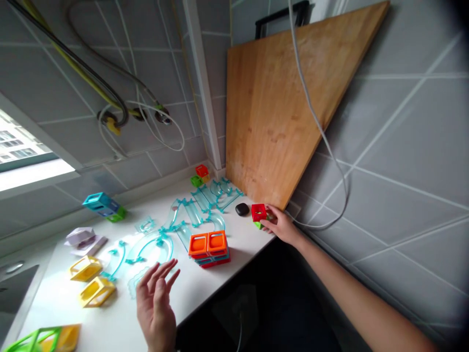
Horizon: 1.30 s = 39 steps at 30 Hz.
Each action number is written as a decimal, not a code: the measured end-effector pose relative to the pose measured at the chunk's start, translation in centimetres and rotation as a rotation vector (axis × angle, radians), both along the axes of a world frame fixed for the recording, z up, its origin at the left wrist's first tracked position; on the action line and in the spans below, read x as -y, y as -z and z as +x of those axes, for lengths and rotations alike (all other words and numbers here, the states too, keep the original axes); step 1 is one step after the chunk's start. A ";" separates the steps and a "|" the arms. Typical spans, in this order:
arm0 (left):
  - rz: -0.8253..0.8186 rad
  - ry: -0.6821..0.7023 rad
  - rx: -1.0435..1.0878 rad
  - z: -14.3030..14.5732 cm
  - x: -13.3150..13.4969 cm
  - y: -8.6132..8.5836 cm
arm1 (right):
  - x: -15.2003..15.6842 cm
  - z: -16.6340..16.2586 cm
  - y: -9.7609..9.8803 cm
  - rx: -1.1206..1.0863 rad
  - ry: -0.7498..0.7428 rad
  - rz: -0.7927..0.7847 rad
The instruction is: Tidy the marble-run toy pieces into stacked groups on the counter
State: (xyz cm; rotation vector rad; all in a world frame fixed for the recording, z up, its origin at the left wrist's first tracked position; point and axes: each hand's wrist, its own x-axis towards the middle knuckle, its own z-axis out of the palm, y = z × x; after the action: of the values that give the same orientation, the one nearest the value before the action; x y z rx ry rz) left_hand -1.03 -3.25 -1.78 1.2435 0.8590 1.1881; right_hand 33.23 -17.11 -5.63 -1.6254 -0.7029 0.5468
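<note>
My right hand (280,224) reaches to the far right of the white counter (117,322) and closes its fingers on a red square block (258,211) with a green piece (258,224) under it. My left hand (157,298) hovers open above the counter's front edge, fingers spread, holding nothing. Just beyond it stands a stack of orange, teal and red square blocks (208,247). Clear teal curved track pieces (190,212) lie spread over the middle of the counter.
A wooden board (278,107) leans on the tiled wall behind my right hand, with a small black object (242,209) at its foot. Yellow frames (90,279) and a blue-green block (102,204) sit at left, red and green blocks (200,176) in the corner. Cables hang down the wall.
</note>
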 end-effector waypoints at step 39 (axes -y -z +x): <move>0.157 0.123 -0.185 8.8 0.7 1.8 | -6.6 -15.9 -0.2 0.105 -0.088 0.348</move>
State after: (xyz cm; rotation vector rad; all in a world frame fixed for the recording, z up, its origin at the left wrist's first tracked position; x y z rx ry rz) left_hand 7.77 -3.92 -3.53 1.5316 0.8224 1.0694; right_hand 17.36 -10.52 -5.38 -1.3092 -0.8981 0.3792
